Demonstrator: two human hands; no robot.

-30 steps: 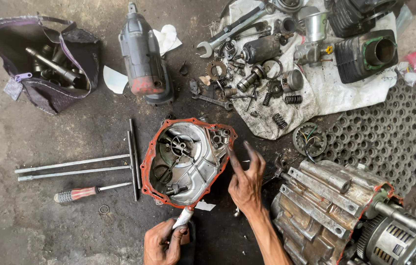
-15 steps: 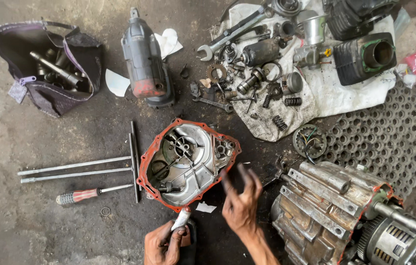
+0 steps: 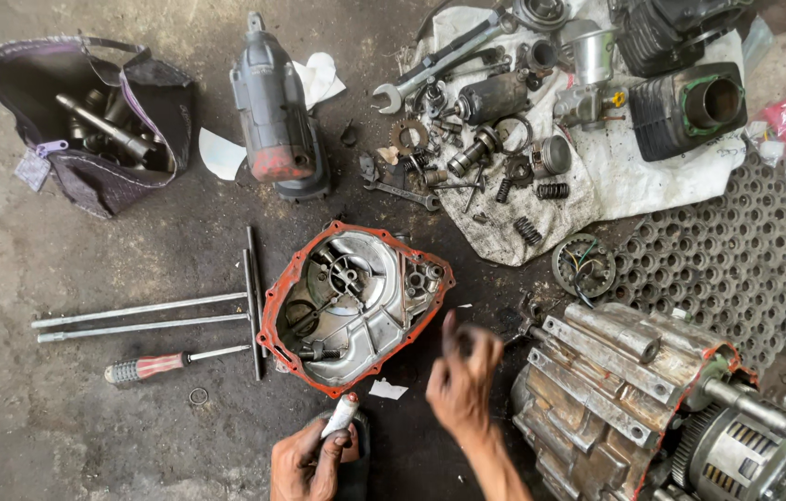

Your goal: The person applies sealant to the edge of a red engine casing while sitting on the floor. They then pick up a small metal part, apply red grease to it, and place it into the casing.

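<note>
An engine side cover (image 3: 356, 301) with an orange-red gasket rim lies open side up on the dark floor. Just below it, my left hand (image 3: 311, 459) grips a small white tube with a red tip (image 3: 341, 414), the tip pointing at the cover's lower rim. My right hand (image 3: 460, 380) hovers to the right of the cover, blurred, fingers loosely curled and holding nothing that I can see. An engine block (image 3: 652, 408) sits at the lower right, close to my right forearm.
Two long T-handle rods (image 3: 147, 315) and a red-handled screwdriver (image 3: 166, 364) lie left of the cover. A dark bag of tools (image 3: 87, 121) sits top left, an impact wrench (image 3: 274, 111) top middle. A white cloth (image 3: 597, 176) with several engine parts lies top right beside a perforated mat (image 3: 717, 269).
My right hand has lifted off the cover's right rim and drawn back toward me, down and to the right. My left hand with the tube has stayed in place.
</note>
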